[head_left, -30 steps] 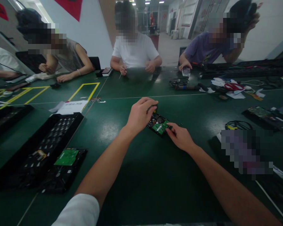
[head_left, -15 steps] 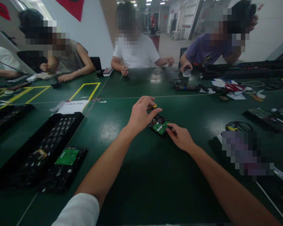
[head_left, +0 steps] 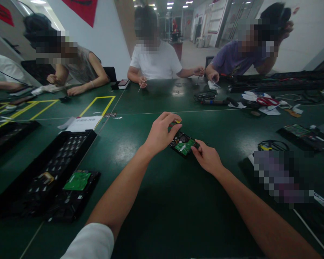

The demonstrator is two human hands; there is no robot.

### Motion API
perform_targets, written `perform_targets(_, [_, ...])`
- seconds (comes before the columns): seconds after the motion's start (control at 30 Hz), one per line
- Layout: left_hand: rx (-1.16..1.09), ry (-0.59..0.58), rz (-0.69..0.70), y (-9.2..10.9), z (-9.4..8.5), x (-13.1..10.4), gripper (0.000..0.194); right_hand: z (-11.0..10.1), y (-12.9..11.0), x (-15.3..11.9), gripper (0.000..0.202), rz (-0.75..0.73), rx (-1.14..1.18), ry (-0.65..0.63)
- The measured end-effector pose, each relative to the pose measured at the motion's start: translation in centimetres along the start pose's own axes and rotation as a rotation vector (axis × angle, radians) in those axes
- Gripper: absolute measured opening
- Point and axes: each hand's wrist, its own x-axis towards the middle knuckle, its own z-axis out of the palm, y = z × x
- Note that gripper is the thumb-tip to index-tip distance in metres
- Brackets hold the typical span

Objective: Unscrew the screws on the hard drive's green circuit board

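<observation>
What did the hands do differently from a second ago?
The left hand lifted slightly, so the yellow-tipped tool in its fingers now shows above the hard drive. The right hand stayed at the drive's near corner. The drive hardly moved on the green table.

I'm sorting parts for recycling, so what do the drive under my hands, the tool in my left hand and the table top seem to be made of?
Hard drive: dark metal-looking casing with a green circuit board, matte.
Screwdriver in the left hand: only its glossy yellow tip shows, probably plastic.
Table: dark green mat, likely rubber or vinyl, with a soft sheen from the lights.
</observation>
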Motion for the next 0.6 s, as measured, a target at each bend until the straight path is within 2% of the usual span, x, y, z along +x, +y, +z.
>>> perform_targets(0.23, [0.067, -0.006, 0.014, 0.09, -0.34, 0.21, 0.020, 0.05, 0.18, 0.09, 0.055, 0.024, -0.026, -0.004])
perform_targets(0.6, [-0.080, 0.042, -0.049, 0.11, 0.37, -0.09, 0.009, 0.44, 0.54, 0.15, 0.052, 0.017, -0.032, 0.014])
